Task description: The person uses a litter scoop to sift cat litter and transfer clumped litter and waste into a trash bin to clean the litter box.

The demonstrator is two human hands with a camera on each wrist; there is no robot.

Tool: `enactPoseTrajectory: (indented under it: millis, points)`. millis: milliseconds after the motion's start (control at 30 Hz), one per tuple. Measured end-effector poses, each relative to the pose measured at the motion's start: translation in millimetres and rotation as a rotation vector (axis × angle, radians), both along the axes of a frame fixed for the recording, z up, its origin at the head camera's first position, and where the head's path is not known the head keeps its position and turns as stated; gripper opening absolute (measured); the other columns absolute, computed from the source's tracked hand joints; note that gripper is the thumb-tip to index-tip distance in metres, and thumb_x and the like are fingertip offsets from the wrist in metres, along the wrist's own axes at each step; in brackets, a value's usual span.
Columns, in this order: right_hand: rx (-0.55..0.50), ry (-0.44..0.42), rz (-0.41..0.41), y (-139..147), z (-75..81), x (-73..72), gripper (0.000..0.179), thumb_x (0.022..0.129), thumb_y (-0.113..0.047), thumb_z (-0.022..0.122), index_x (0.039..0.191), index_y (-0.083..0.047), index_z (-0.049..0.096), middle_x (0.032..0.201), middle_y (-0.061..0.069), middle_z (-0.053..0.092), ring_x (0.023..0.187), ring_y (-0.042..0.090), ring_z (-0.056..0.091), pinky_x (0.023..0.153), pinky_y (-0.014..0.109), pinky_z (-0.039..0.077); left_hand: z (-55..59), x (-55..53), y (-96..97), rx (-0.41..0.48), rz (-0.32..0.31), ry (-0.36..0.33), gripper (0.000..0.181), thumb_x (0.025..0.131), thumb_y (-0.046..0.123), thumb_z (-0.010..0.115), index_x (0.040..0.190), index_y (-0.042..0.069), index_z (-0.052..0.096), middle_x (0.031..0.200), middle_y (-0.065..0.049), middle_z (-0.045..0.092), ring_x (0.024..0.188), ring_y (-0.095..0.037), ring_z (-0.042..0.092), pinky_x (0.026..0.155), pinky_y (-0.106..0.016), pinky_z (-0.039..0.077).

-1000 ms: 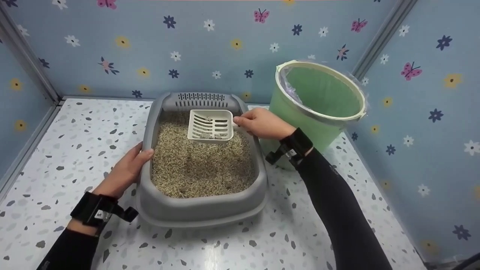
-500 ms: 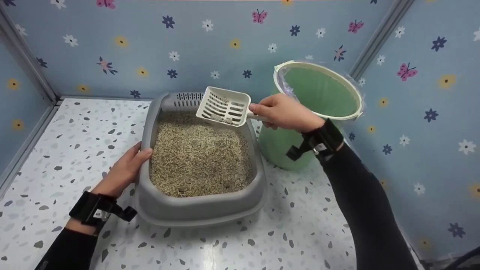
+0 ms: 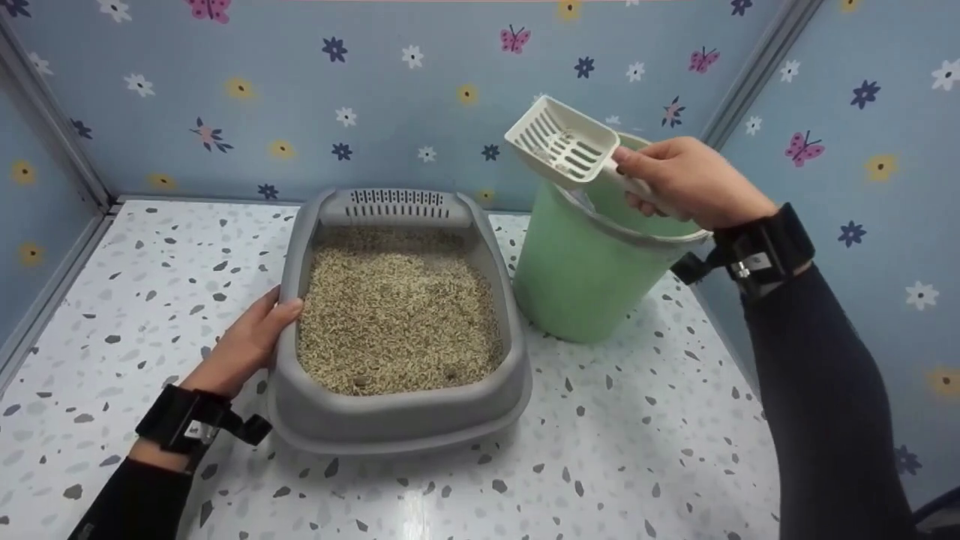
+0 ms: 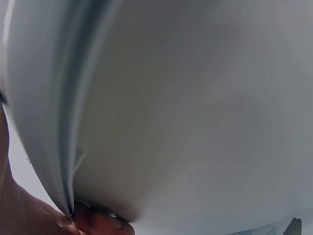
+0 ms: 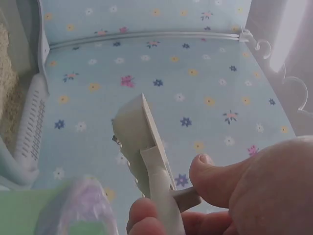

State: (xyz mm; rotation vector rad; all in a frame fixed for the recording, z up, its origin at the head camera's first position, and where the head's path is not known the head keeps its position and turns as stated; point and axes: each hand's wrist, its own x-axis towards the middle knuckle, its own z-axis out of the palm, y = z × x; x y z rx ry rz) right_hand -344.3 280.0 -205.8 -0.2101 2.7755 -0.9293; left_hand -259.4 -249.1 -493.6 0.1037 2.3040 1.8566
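A grey litter box [image 3: 405,416] filled with tan pellet litter [image 3: 397,322] stands on the speckled surface. My left hand [image 3: 244,341] grips its left rim, thumb on top; in the left wrist view, fingertips [image 4: 105,224] curl under the edge. My right hand [image 3: 686,180] holds a white slotted litter scoop [image 3: 562,146] by its handle, thumb along the top. The scoop is over the far left rim of the green bin [image 3: 574,270], tilted, with a few small greyish bits in it. In the right wrist view the scoop [image 5: 134,129] shows from the side.
The bin stands just right of the litter box, with a clear, purplish liner [image 5: 90,203] folded over its rim. Blue flowered wall panels [image 3: 420,90] enclose the back and sides. White terrazzo-patterned surface [image 3: 600,450] lies in front and at the left.
My right hand has lifted the litter scoop from over the litter and carried it rightward to above the bin's rim. My left hand has stayed on the litter box.
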Motion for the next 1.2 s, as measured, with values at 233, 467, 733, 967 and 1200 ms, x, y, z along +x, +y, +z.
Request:
enactPoseTrajectory:
  millis: [233, 467, 733, 967, 1200]
  points:
    - [0.062, 0.038, -0.097, 37.2, -1.0, -11.9, 0.067, 0.109, -0.067, 0.058, 0.132, -0.007, 0.077, 0.094, -0.002, 0.076, 0.080, 0.014, 0.068, 0.062, 0.030, 0.052, 4.2, -0.2, 0.0, -0.008, -0.004, -0.007, 0.086, 0.116, 0.060, 0.045, 0.180, 0.017, 0.008, 0.153, -0.032, 0.054, 0.119, -0.034, 0.069, 0.087, -0.040, 0.063]
    - [0.144, 0.128, -0.107, 50.6, -10.7, -16.7, 0.055, 0.114, -0.049, 0.064, 0.133, 0.001, 0.075, 0.088, -0.003, 0.074, 0.079, 0.011, 0.067, 0.064, 0.029, 0.048, 4.4, -0.6, 1.4, -0.002, -0.004, -0.008, 0.086, 0.116, 0.059, 0.046, 0.180, 0.017, 0.008, 0.157, -0.033, 0.051, 0.122, -0.035, 0.067, 0.088, -0.040, 0.063]
    - [0.159, 0.208, -0.108, 50.4, -22.7, -19.3, 0.036, 0.112, -0.016, 0.068, 0.135, 0.011, 0.070, 0.094, 0.008, 0.076, 0.075, 0.010, 0.065, 0.061, 0.022, 0.050, 3.2, 0.8, 1.0, 0.021, -0.002, 0.001, 0.085, 0.116, 0.056, 0.046, 0.180, 0.013, 0.008, 0.155, -0.035, 0.051, 0.120, -0.032, 0.068, 0.087, -0.039, 0.064]
    - [0.254, 0.282, -0.113, 44.9, -30.1, -11.9, 0.038, 0.110, -0.017, 0.069, 0.137, 0.008, 0.070, 0.117, 0.026, 0.073, 0.086, 0.026, 0.062, 0.058, 0.025, 0.049, 2.7, -0.3, 0.9, 0.010, 0.001, -0.003, 0.085, 0.117, 0.057, 0.045, 0.180, 0.013, 0.009, 0.157, -0.034, 0.050, 0.122, -0.030, 0.067, 0.090, -0.037, 0.063]
    - [0.362, 0.426, -0.105, 36.3, -36.6, 1.4, 0.032, 0.107, -0.010, 0.066, 0.135, 0.002, 0.075, 0.119, 0.027, 0.073, 0.093, 0.038, 0.058, 0.067, 0.042, 0.046, 3.2, -1.0, 1.0, 0.007, 0.003, -0.005, 0.084, 0.117, 0.057, 0.046, 0.180, 0.014, 0.010, 0.153, -0.033, 0.053, 0.116, -0.028, 0.069, 0.087, -0.038, 0.064]
